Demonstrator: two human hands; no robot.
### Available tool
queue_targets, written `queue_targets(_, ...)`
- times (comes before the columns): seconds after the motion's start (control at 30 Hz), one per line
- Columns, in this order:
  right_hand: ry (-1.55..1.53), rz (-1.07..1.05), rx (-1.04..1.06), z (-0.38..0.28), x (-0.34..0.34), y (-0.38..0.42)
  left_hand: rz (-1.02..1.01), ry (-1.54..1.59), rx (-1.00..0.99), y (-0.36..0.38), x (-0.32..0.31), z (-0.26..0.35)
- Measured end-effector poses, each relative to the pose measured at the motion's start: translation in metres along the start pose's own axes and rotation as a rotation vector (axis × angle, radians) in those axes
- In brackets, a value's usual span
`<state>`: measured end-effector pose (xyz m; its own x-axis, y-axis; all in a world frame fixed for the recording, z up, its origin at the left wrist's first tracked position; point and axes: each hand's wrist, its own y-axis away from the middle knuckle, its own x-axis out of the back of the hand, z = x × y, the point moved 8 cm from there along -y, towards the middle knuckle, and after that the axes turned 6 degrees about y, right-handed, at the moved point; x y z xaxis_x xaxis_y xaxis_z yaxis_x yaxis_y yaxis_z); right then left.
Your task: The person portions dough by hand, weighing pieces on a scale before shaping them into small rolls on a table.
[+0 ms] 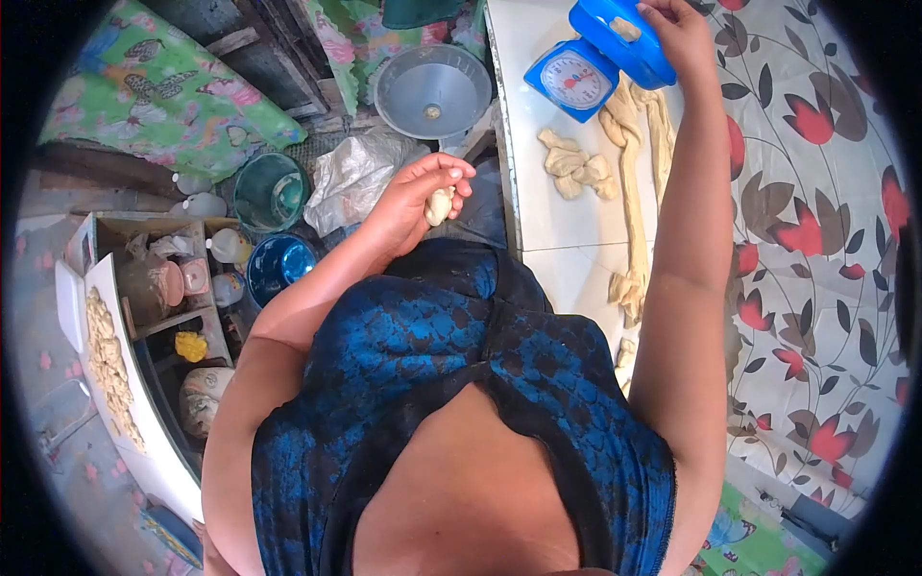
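Observation:
My left hand (427,197) is closed around a small lump of dough (439,206), held beside the table. At the top right, my right hand (680,34) reaches over the blue tray (653,69) of a kitchen scale (573,81), its fingers bent and partly cut off by the frame edge. Whether those fingers pinch anything is hard to see. A piece of dough (625,27) lies in the tray. Several dough pieces (579,165) are heaped below the scale, and long twisted dough strips (632,216) run along the white tabletop (567,235).
On the left, a white board (134,422) bears many small dough pieces. Near it stands a wooden shelf (144,226) with containers. A grey basin (432,91), green bucket (271,192) and blue bucket (279,267) are beyond my left arm. A flowered curtain (807,240) hangs on the right.

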<state>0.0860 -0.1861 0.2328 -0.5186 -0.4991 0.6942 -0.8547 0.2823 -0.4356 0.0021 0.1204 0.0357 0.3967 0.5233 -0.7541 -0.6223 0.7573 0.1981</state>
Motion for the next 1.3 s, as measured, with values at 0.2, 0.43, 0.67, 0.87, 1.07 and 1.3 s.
queue_targets(0.2, 0.024, -0.033, -0.006, -0.006, 0.006, -0.002, 0.005, 0.008, 0.001, -0.001, 0.0, 0.0)
queue_targets(0.43, 0.427, -0.178, -0.067, 0.01, -0.011, -0.003, 0.01, -0.025, 0.011, -0.004, 0.0, -0.002)
queue_targets(0.67, 0.716, -0.276, -0.059, -0.007, -0.036, 0.0, -0.003, 0.0, 0.009, -0.006, -0.001, -0.003)
queue_targets(0.87, 0.647, -0.399, -0.18, 0.002, -0.041, -0.006, 0.006, -0.015, 0.015, -0.007, 0.002, -0.002)
queue_targets(1.07, -0.011, 0.045, -0.044, 0.006, 0.003, -0.003, 0.012, -0.015, 0.032, -0.009, 0.002, -0.003)
queue_targets(1.3, -0.846, 0.297, 0.029, -0.001, 0.076, 0.097, 0.015, -0.013, 0.05, -0.011, 0.006, -0.006)
